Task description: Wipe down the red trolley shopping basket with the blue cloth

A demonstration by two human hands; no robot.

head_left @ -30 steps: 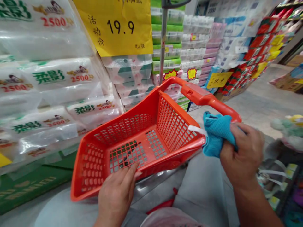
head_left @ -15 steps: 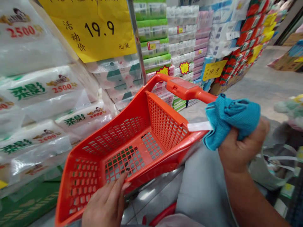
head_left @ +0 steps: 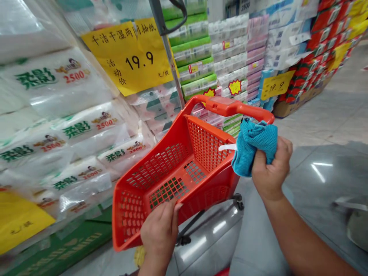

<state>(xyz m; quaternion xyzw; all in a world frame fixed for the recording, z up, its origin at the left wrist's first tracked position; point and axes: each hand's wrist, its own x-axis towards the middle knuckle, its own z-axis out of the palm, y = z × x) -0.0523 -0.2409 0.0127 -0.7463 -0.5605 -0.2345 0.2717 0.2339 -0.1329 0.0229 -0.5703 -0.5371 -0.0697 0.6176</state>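
Grey floor [head_left: 324,130] spreads beneath the red basket [head_left: 201,205] and out beyond its right side; tissue packs [head_left: 77,130] rise at its left, laid flat in layers, probably for stability. At the basket's near edge the left hand [head_left: 161,226] is closed over the rim, seemingly to steady it. By the basket's handle [head_left: 254,112] the right hand [head_left: 271,168] clasps a blue cloth [head_left: 257,140], bunched likely to keep its corners gathered; contact with the handle I cannot tell. A white strip [head_left: 228,147] juts from the cloth toward the basket. Room for moving looks widest right of the basket; its left edge runs close beside the packs, leaving little.
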